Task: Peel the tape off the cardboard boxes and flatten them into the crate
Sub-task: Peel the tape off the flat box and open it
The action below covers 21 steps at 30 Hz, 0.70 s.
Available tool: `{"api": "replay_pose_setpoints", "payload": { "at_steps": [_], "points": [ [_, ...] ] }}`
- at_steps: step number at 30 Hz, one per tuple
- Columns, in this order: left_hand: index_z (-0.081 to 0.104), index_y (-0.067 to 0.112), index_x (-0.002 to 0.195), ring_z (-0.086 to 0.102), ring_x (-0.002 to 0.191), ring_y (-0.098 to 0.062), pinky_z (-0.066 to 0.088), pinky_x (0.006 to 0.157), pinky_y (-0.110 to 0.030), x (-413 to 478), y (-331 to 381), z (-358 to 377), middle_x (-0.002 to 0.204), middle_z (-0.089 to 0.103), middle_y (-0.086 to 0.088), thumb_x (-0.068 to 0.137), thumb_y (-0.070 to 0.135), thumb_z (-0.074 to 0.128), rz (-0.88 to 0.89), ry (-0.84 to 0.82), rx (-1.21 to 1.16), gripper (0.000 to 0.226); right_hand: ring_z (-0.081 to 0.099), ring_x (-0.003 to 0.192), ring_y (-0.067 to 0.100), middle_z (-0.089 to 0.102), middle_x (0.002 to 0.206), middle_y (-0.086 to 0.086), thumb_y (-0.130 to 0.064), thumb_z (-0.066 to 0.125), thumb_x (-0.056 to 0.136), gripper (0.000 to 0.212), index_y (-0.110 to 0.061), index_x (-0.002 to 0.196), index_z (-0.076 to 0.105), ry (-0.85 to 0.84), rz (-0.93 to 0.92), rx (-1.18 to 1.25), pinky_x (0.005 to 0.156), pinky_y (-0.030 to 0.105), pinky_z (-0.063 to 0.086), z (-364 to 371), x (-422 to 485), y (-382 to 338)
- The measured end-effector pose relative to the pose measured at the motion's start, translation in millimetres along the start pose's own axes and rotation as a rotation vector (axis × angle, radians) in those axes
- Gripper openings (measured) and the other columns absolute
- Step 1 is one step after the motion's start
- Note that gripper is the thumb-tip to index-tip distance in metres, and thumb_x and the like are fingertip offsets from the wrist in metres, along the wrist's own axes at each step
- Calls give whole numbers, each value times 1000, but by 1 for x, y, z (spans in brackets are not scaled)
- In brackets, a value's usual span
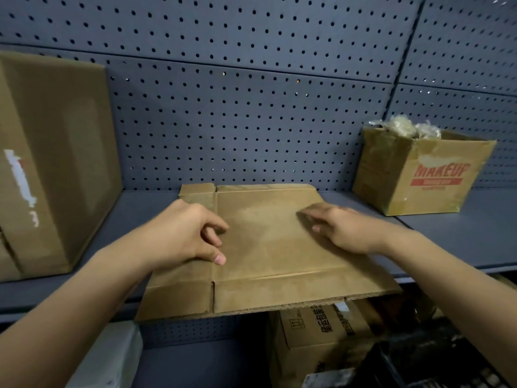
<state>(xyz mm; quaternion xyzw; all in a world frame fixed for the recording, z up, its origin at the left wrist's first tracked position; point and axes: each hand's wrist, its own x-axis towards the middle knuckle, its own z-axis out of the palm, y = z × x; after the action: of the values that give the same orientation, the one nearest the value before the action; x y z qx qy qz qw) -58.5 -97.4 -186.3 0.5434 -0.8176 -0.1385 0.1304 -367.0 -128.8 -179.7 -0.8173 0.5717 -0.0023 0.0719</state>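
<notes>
At your 9 o'clock a large closed box [53, 163] stands on the shelf [461, 233], apart from the work.

Your left hand [190, 233] rests on the flattened box [268, 247] with its fingers curled under and the thumb tip down on the cardboard. Nothing shows between the fingers, so treat it as a closed, empty hand leaning on the sheet, close to the fold line that runs from 12 to 6 o'clock.

The flattened box lies dead ahead on the shelf. Its long axis runs from 9 to 3 o'clock, and its near edge sticks out past the shelf front toward 6 o'clock. That overhang is probably what your next move depends on, because it is the one edge you can get fingers under without lifting anything first.

Your right hand [344, 231] lies flat on the sheet toward 2 o'clock, fingers straight and pointing to 9 o'clock, pressing and gripping nothing. Both hands are on the cardboard. The left sits nearer the overhanging edge, so it looks the likelier one to take hold first.

At 2 o'clock the MAKEUP box [425, 177] stands open, well apart, with crumpled clear wads heaped in its top. Whether those are peeled tape is unclear.

Below the shelf at 5 o'clock sits a printed box [321, 331]. The dark shape beside it may be the crate, but it is too dim to tell.
</notes>
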Motion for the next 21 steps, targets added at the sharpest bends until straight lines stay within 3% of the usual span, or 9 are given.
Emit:
{"api": "replay_pose_setpoints", "payload": {
  "at_steps": [2, 4, 6, 10, 12, 14, 17, 19, 21],
  "points": [
    [46, 38, 145, 46, 125, 0, 32, 102, -14, 4, -4, -1, 125, 53, 25, 67, 54, 81, -21, -62, 13, 87, 4, 155, 23, 2, 168, 1, -39, 33, 108, 57, -27, 160, 13, -129, -13, -35, 123, 39, 7, 1, 13, -5],
    [22, 33, 157, 21, 147, -13, 17, 120, -28, 10, -8, -5, 157, 24, 15, 65, 63, 78, -64, -138, 50, 112, -7, 154, 22, -9, 168, 0, -56, 27, 103, 66, -31, 160, 4, -170, -6, -70, 124, 40, 2, 5, 18, -6],
    [11, 23, 159, 12, 151, -11, 6, 118, -22, 18, -13, -8, 165, 7, 11, 60, 67, 77, -112, -228, 21, 127, -10, 154, 19, -10, 167, -3, -65, 25, 98, 72, -34, 159, 2, -157, 0, -55, 125, 40, 1, 12, 17, -3],
    [12, 17, 159, 8, 151, -8, 4, 114, -19, 24, -18, -5, 166, 3, 10, 61, 80, 63, -139, -323, 16, 126, -8, 154, 15, -7, 167, -9, -60, 25, 102, 64, -38, 159, 7, -117, 9, -8, 125, 41, 2, 20, 21, 2],
    [15, 22, 159, 6, 152, -9, 2, 120, -29, 23, -20, 1, 165, 2, 12, 71, 83, 44, -131, -255, 59, 111, -4, 154, 16, -1, 167, -8, -51, 27, 106, 57, -36, 159, 13, -103, 4, 15, 123, 37, 2, 18, 24, 3],
    [24, 24, 156, 8, 152, -14, 3, 125, -40, 23, -20, 7, 164, 9, 11, 88, 71, 33, -144, -152, 66, 83, 8, 154, 17, 11, 167, -5, -43, 35, 107, 52, -33, 157, 25, -81, -2, 56, 121, 31, 7, 12, 24, 2],
    [46, 26, 146, 21, 150, -19, 11, 124, -50, 24, -20, 10, 160, 29, 9, 101, 43, 47, -175, -1, -42, 48, 36, 145, 19, 44, 154, -3, -40, 61, 98, 48, -27, 143, 53, 62, 31, 175, 118, 31, 24, 5, 24, 0],
    [49, 30, 144, 24, 149, -24, 14, 123, -49, 24, -21, 11, 159, 34, 2, 98, 43, 56, -238, 78, -83, 49, 47, 137, 23, 57, 143, 0, -43, 74, 87, 59, -20, 139, 58, 158, 107, 273, 113, 36, 36, 3, 24, -1],
    [41, 28, 150, 28, 147, -31, 22, 121, -45, 21, -20, 9, 159, 33, -7, 91, 54, 62, -345, 122, -119, 68, 43, 138, 29, 55, 143, 5, -51, 80, 77, 83, -16, 146, 49, 161, 220, 340, 113, 43, 37, 0, 21, 1]
  ]
}}
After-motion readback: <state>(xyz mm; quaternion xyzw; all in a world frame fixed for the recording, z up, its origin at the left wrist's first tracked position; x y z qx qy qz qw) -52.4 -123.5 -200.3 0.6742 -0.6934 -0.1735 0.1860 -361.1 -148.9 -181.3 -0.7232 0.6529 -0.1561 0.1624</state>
